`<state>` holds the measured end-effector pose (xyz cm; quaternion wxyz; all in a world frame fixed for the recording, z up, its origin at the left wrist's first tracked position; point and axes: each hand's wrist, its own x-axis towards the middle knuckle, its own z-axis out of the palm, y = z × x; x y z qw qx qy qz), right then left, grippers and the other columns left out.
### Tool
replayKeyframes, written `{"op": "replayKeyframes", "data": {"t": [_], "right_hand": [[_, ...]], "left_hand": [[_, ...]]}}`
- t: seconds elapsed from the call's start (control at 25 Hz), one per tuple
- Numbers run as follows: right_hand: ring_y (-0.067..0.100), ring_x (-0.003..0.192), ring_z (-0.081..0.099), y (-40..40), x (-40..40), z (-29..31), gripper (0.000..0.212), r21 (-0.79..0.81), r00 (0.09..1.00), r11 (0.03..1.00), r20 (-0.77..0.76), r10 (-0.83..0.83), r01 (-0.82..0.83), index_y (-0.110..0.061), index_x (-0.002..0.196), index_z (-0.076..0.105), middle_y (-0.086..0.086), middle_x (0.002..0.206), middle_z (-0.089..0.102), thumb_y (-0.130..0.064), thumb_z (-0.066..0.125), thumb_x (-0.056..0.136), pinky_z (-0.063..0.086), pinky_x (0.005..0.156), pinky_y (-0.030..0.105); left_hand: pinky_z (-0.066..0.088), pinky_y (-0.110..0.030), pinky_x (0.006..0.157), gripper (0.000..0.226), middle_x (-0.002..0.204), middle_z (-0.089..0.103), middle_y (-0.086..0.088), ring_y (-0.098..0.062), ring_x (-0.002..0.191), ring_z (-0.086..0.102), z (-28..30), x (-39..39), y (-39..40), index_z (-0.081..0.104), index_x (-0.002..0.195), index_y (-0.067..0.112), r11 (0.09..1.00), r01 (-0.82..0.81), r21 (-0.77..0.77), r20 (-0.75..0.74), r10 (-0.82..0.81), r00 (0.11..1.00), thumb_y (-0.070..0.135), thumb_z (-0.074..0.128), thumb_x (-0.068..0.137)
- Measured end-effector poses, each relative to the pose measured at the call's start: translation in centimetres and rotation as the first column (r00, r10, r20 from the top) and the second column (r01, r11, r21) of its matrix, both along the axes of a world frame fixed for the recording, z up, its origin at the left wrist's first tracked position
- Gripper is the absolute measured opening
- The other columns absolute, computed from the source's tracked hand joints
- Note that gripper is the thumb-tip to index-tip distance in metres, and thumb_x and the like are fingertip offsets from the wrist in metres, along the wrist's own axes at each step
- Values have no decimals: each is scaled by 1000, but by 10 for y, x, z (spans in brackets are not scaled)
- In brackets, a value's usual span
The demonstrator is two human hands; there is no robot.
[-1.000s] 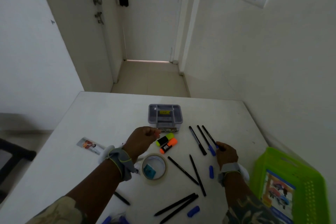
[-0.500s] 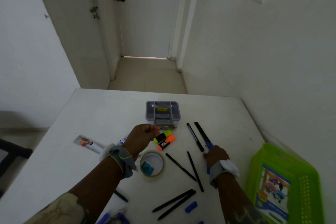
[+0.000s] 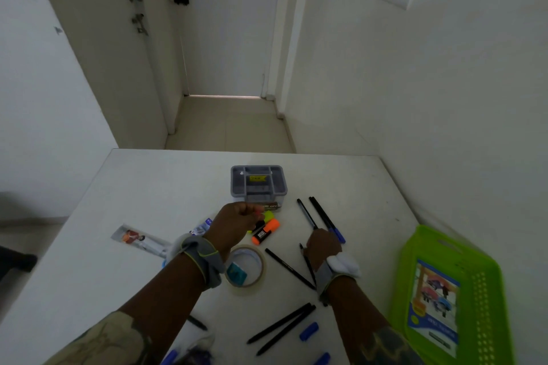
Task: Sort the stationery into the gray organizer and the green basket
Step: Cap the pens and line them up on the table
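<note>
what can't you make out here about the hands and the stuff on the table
Head view only:
- Right hand: seen from the back, so its own bulk hides whether it grips a pen.
- Left hand: curled fingers hide what it pinches.
- Gray organizer: label too small to read.
- Green basket: cut off by the bottom edge.

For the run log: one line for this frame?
left hand: pinching small item | right hand: on pens | gray organizer: no pens
</note>
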<state>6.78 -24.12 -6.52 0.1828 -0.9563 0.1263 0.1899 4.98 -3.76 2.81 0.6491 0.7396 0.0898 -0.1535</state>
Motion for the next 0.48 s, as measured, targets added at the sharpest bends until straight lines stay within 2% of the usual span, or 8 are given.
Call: {"op": "replayKeyframes", "data": {"t": [0.04,0.12,0.24,0.32,0.36,0.4,0.48], "right_hand": [[22,122,50,3,-4,-1,33,21,999,999,5,32,-33,-3,126,47,11,135,51,-19,38,98,38,96,25],[20,124,47,8,-13,-5,33,2,997,997,15,71,-71,-3,128,42,11,137,47,-15,31,99,33,103,25],[18,123,47,12,-18,-12,33,-124,975,977,114,189,-175,-4,128,40,11,133,48,-13,25,100,34,101,25],[22,122,48,12,-15,-5,33,-148,974,972,106,198,-182,-1,125,46,10,118,56,-14,30,99,37,95,28],[24,119,51,13,-12,3,31,-140,978,979,127,168,-150,-1,121,51,7,110,60,-16,36,98,39,91,28],[24,117,53,13,-6,14,31,-100,973,987,182,139,-123,-2,117,56,6,111,61,-19,43,96,40,91,28],[25,111,57,20,4,40,29,95,942,994,335,14,-48,-4,111,64,11,114,64,-23,57,89,40,96,30]], "left_hand": [[45,-16,70,22,92,64,-4,-12,83,58,1,-1,0,61,111,3,1000,3,-4,-1,-3,1000,6,51,92],[45,-16,71,22,95,64,-6,-13,85,58,1,-1,0,61,111,4,1000,10,3,-4,-10,1000,7,52,91],[46,-19,75,22,101,64,-10,-18,91,58,3,-1,2,61,111,4,1000,1,13,2,-1,1000,7,52,91],[46,-19,75,22,100,65,-10,-16,87,59,2,-2,2,62,110,2,1000,5,20,6,-5,1000,6,53,90],[47,-20,76,21,99,65,-10,-15,85,59,1,-3,2,62,109,3,1000,9,29,8,-10,1000,7,53,90],[49,-23,77,20,98,65,-9,-16,85,60,0,-4,1,63,108,4,999,14,40,5,-14,1000,7,54,90],[51,-34,87,19,103,66,-11,-23,94,62,-1,-7,-3,64,106,5,997,36,71,8,-36,999,9,55,90]]}}
